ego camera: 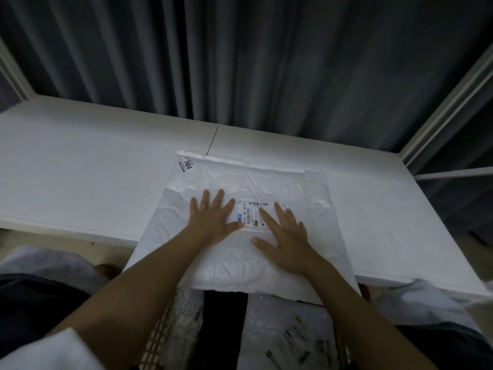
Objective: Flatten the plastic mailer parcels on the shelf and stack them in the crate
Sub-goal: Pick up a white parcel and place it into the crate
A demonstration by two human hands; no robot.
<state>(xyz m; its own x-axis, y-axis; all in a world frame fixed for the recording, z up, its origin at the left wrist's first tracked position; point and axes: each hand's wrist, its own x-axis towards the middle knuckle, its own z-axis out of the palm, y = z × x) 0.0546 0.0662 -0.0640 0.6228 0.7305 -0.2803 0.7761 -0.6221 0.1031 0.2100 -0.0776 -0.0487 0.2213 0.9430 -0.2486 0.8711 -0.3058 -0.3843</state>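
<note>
A large white plastic mailer parcel [269,180] lies on the white shelf [93,166], its near end hanging over the front edge. A shipping label [252,213] sits on its middle and a small sticker reading 7004 at its far left corner. My left hand [212,217] presses flat on the parcel, fingers spread, just left of the label. Palm down, my right hand [284,236] lies partly over the label's right side. Below the shelf edge, a crate [157,340] with a lattice wall holds several clear and white mailers [282,332].
Dark grey curtains hang behind the shelf. White frame posts [442,110] rise at the right and far left corners. A seam [213,140] splits the shelf top in two. My knees in pale fabric flank the crate.
</note>
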